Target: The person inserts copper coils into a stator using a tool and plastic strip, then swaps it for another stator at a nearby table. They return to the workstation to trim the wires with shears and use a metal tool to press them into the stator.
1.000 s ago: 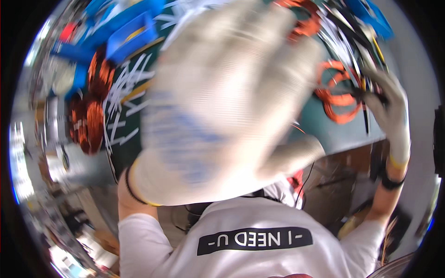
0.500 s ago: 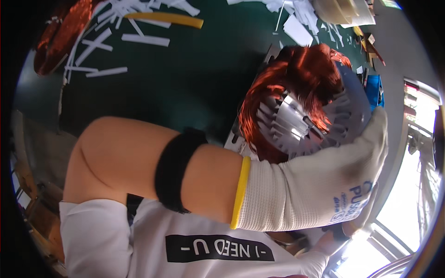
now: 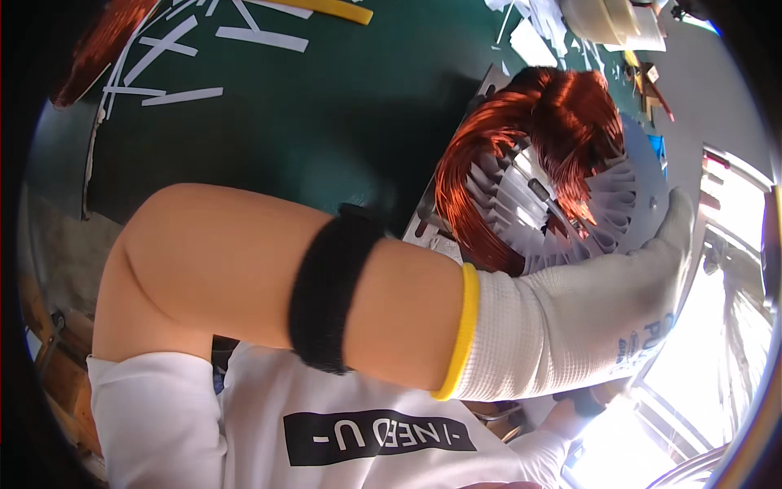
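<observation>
A motor stator with a grey metal body stands at the right of the table. Thick bundles of copper wire loop over its upper and left side, and white slot liners fan around its bore. A dark, rod-like piece with a thick end lies across the opening. My left hand, in a white knit glove with a yellow cuff, reaches along the stator's near right side. Its uppermost digit points up; the other fingers are hidden. My right forearm shows at lower right, its hand hidden behind the left glove and glare.
White paper strips and a yellow strip lie on the dark green table. Another copper coil is at the far left. Pale rolls and paper scraps sit at the back right, near bright windows.
My left forearm and glove have moved to the right. The view has shifted, so the table things appear higher. More of the white slot liners shows, and the blue box behind the stator is mostly covered.
</observation>
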`<action>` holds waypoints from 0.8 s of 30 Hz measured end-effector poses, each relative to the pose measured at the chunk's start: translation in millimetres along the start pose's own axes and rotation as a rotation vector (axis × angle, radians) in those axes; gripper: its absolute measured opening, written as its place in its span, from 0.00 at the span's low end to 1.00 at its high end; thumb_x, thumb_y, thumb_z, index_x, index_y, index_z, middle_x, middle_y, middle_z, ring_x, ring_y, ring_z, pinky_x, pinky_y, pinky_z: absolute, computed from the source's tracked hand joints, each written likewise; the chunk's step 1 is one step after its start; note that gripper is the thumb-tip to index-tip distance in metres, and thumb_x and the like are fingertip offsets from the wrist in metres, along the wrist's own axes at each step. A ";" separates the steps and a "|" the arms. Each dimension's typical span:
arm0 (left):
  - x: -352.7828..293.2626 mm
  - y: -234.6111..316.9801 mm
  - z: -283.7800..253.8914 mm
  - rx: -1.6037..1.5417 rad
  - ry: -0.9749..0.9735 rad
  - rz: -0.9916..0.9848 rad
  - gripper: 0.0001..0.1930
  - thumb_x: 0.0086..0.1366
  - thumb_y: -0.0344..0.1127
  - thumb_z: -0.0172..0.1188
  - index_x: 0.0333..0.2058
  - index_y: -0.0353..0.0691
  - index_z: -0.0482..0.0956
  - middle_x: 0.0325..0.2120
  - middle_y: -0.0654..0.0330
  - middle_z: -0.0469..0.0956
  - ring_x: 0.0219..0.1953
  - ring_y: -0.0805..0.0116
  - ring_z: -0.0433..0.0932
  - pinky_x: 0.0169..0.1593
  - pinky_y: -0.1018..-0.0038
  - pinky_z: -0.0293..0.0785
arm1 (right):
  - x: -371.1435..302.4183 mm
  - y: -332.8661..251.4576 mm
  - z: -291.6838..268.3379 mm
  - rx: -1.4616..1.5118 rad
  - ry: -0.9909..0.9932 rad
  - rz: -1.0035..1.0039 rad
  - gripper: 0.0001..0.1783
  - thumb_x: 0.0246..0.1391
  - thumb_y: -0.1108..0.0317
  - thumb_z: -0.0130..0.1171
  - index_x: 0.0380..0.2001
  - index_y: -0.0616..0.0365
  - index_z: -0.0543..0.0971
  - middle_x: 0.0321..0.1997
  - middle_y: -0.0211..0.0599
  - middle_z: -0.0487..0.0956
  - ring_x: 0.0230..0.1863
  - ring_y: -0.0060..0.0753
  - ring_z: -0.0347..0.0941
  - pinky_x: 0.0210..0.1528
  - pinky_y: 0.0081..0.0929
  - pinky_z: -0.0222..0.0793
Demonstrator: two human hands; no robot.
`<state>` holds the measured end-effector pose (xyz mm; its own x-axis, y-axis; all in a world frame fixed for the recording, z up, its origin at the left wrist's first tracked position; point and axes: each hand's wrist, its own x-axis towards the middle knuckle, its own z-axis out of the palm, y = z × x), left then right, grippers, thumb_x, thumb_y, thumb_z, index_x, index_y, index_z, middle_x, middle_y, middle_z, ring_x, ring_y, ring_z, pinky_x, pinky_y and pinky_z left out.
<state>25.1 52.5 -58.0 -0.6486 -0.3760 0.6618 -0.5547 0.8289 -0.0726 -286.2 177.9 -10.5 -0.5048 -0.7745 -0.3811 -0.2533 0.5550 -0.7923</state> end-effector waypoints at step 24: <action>10.3 18.3 18.8 0.182 0.050 -0.089 0.15 0.58 0.35 0.58 0.42 0.34 0.83 0.38 0.51 0.82 0.43 0.47 0.79 0.57 0.43 0.68 | -3.8 -66.8 102.0 -0.099 0.119 -0.076 0.12 0.59 0.71 0.51 0.38 0.70 0.78 0.34 0.40 0.82 0.33 0.28 0.76 0.36 0.25 0.72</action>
<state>-1.6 56.0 -66.6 -0.5688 -0.4193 0.7076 -0.6964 0.7033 -0.1430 -183.1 112.8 -4.7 -0.5740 -0.7770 -0.2583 -0.3716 0.5283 -0.7634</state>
